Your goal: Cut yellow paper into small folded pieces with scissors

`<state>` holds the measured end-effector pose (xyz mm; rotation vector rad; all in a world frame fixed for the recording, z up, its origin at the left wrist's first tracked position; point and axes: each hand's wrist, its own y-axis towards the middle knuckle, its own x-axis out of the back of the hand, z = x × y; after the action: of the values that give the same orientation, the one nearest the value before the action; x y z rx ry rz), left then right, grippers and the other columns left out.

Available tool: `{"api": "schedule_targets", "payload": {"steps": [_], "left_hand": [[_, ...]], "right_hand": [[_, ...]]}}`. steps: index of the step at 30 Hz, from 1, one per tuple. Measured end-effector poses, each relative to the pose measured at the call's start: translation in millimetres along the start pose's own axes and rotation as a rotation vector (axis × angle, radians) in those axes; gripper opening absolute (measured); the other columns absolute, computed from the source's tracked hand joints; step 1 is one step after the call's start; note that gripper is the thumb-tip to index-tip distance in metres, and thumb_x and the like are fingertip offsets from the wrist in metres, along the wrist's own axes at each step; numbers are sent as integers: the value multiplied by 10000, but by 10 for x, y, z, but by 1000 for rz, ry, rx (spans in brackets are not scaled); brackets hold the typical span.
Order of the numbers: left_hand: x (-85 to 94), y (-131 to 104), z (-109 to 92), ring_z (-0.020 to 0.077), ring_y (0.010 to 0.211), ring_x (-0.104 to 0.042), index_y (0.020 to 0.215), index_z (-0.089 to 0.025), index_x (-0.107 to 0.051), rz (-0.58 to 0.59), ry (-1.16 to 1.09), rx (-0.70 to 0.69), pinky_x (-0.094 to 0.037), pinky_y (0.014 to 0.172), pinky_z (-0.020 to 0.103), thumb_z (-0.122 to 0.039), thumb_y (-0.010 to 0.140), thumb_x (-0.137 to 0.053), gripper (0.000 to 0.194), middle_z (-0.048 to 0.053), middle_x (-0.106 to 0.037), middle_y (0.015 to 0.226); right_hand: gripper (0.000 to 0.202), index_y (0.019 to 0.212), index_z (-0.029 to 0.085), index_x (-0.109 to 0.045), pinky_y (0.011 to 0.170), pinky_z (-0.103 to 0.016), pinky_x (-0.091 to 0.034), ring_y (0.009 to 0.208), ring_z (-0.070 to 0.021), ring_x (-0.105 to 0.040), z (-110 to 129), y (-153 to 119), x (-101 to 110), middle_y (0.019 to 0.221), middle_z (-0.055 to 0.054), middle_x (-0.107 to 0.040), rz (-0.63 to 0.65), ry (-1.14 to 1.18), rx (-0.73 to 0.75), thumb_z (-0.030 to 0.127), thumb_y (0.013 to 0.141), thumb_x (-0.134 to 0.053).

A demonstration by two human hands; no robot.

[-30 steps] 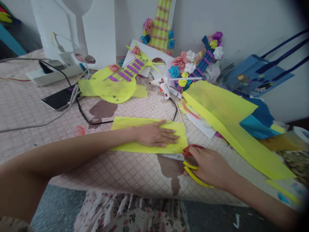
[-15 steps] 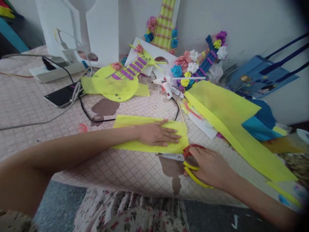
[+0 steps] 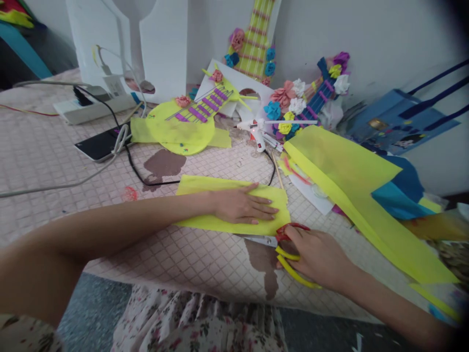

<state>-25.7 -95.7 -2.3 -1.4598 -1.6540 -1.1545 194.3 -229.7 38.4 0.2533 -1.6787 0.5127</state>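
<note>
A yellow sheet (image 3: 198, 222) lies flat near the table's front edge. On top of it rests my left hand (image 3: 244, 205), palm down with the fingers stretched out. My right hand (image 3: 315, 252) is closed round the red and yellow handles of the scissors (image 3: 291, 254), just right of the sheet's lower corner. The blades point left along the sheet's front edge, and its paper partly covers them.
Behind the sheet are a white glue gun (image 3: 256, 132), a yellow paper guitar (image 3: 186, 129) and paper flowers (image 3: 289, 98). A phone (image 3: 98, 142) and power strip (image 3: 95, 107) with cables sit left. Larger yellow paper (image 3: 340, 166) and a blue bag (image 3: 395, 117) are right.
The scissors have moved slightly left and up against the sheet, so its edge now covers part of the blades. The whole view has shifted a little. My left hand stays on the sheet.
</note>
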Motion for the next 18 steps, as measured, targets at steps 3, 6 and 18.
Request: {"api": "schedule_targets", "payload": {"steps": [3,6,18], "left_hand": [[8,-3,-16,164,1366,-255,1400,-303,-307,-16,-26,21,101,1123,419,-346,927,-335,476,-31,-367,1444],[15,-2,-30,155,1365,-255,1395,-316,-316,-17,-37,36,93,1127,398,-333,922,-351,475,-42,-372,1440],[32,4,-43,171,1355,-287,1373,-302,-371,-17,-22,35,68,1131,419,-315,921,-338,454,-24,-385,1433]], "right_hand": [[337,881,175,-514,566,-316,-409,678,-239,-651,-8,-18,-8,753,-55,-673,-13,-3,15,476,753,-592],[341,860,181,-500,643,-331,-430,760,-251,-644,1,-28,11,788,-63,-663,-12,17,2,478,735,-613],[391,859,182,-502,622,-330,-429,741,-256,-644,111,81,35,786,-69,-663,1,9,0,526,713,-614]]}}
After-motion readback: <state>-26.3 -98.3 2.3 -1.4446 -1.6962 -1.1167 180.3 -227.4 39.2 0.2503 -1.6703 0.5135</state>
